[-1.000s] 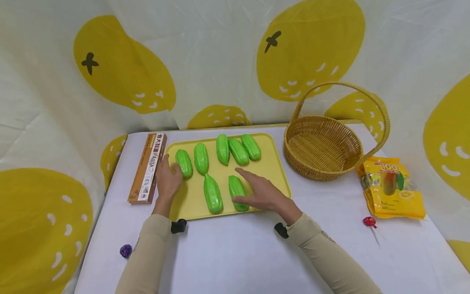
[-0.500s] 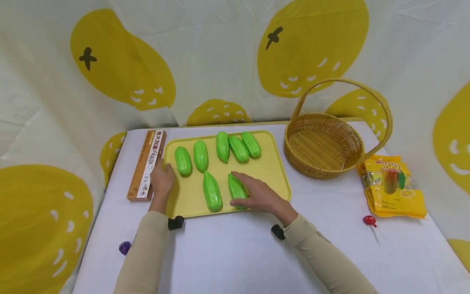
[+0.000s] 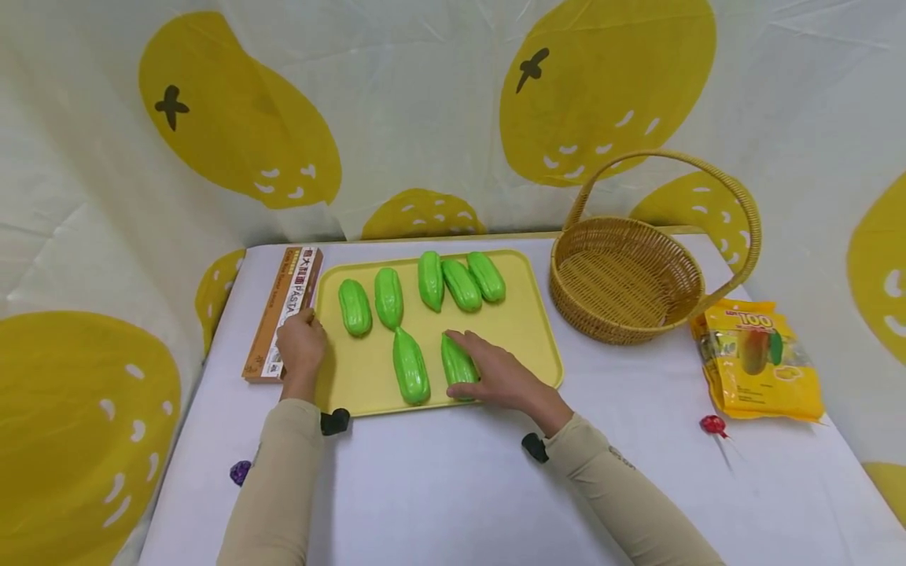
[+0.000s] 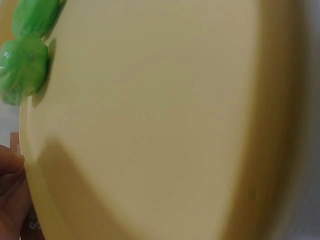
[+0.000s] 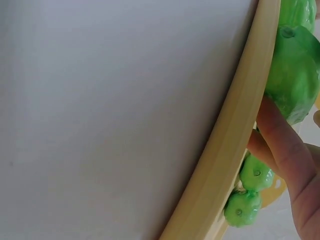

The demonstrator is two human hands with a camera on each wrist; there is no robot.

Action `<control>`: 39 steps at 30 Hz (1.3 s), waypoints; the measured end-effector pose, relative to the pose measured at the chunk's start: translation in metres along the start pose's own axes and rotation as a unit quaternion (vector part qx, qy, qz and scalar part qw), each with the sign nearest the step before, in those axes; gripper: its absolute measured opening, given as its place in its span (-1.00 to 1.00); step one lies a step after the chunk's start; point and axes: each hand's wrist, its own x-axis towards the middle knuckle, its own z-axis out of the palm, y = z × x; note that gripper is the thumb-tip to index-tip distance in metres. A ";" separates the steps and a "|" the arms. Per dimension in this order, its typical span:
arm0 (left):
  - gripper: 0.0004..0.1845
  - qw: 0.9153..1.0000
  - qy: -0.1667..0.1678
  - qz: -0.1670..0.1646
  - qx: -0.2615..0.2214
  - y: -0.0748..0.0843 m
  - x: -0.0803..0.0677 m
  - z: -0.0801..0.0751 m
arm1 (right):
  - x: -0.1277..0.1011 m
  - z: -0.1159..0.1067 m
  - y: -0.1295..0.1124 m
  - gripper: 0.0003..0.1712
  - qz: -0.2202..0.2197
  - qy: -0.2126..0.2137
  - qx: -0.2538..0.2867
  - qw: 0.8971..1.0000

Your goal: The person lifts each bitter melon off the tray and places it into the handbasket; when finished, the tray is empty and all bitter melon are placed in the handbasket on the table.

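A yellow tray on the white table holds several glossy green gourds. My right hand grips the front right gourd, thumb on its near side and fingers over its top. In the right wrist view a finger presses against that gourd just inside the tray rim. Another gourd lies just to its left. My left hand sits at the tray's left rim beside a pasta box, fingers curled over the edge. The left wrist view shows fingertips at the rim.
An empty wicker basket with a tall handle stands right of the tray. A yellow snack bag and a red lollipop lie at the right. A purple sweet sits near the front left edge. A lemon-print cloth hangs behind.
My left hand drew away from the back left gourd to the tray's left rim. My right hand closed its fingers round the front right gourd.
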 end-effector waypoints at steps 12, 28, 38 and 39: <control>-0.65 0.998 0.037 -0.025 -0.034 -0.006 0.000 0.003 | -0.001 0.000 0.001 -0.02 -0.005 -0.012 0.002 1.000; -0.64 0.997 0.016 -0.060 -0.041 -0.003 0.004 0.004 | -0.001 -0.001 0.003 -0.10 -0.017 -0.019 0.017 1.000; -0.61 0.997 0.008 -0.059 -0.039 -0.003 0.005 0.004 | -0.002 -0.004 0.004 -0.11 -0.013 -0.006 0.033 0.999; -0.61 0.997 0.007 -0.061 -0.039 -0.003 0.005 0.004 | -0.002 -0.005 0.004 -0.11 -0.012 -0.005 0.036 0.999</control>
